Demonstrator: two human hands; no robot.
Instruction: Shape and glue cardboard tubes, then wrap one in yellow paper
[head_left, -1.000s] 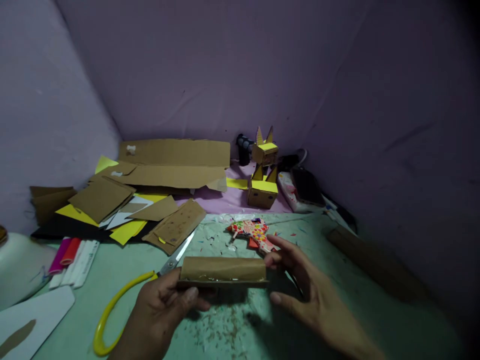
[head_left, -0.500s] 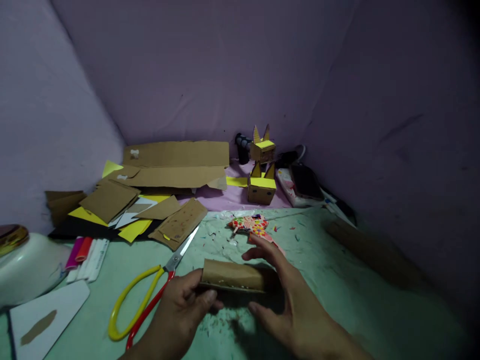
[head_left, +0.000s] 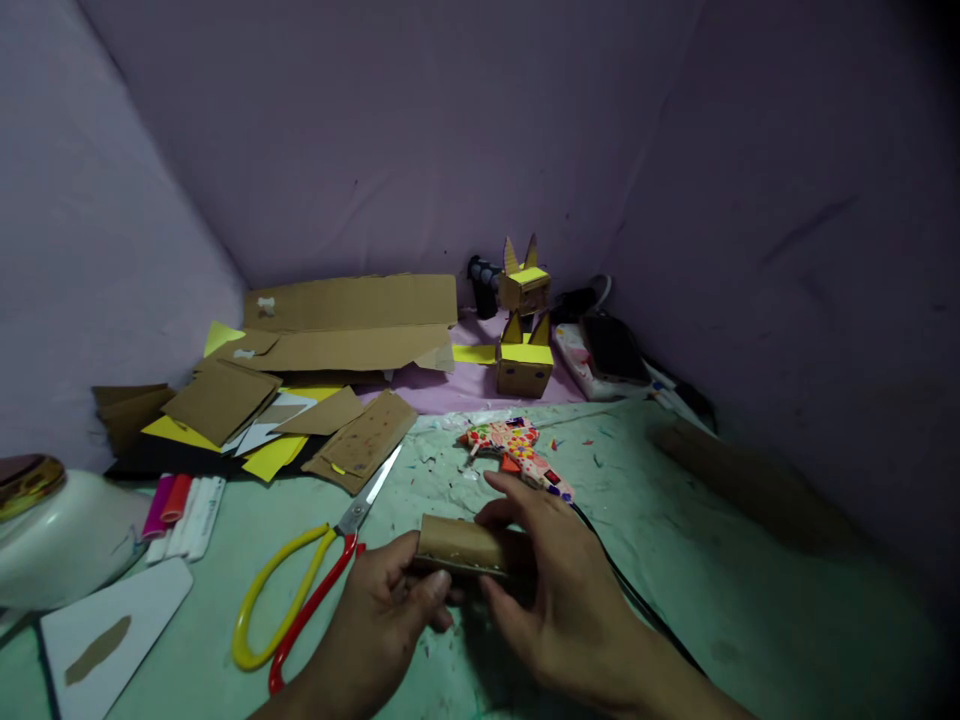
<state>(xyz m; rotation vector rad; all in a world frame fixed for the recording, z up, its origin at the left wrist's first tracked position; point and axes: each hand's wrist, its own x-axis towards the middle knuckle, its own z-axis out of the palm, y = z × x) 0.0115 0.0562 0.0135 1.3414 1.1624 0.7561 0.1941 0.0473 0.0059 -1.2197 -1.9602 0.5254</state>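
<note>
Between my hands is a small folded piece of cardboard (head_left: 465,543), its brown upper part curving up from a flat edge with whitish specks along it. My left hand (head_left: 386,610) pinches its left end between thumb and fingers. Around the right end curls my right hand (head_left: 562,590), fingers at the top and thumb below; that end is partly hidden. Just beyond my right hand lies a flower-patterned glue gun (head_left: 510,445) with a black cord. Scissors (head_left: 315,575) with one yellow and one red handle lie left of my left hand, blades pointing away.
Cardboard sheets (head_left: 352,315) and scraps pile up at the back left. Two small eared cardboard boxes (head_left: 525,370) stand at the back, near a phone (head_left: 615,347). Markers (head_left: 184,520), a white card (head_left: 112,640) and a white rounded object (head_left: 67,540) are on the left.
My right hand has closed in on the cardboard's right end, its fingers and thumb coming nearer. The view has shifted slightly, showing more of the glue gun and its cord.
</note>
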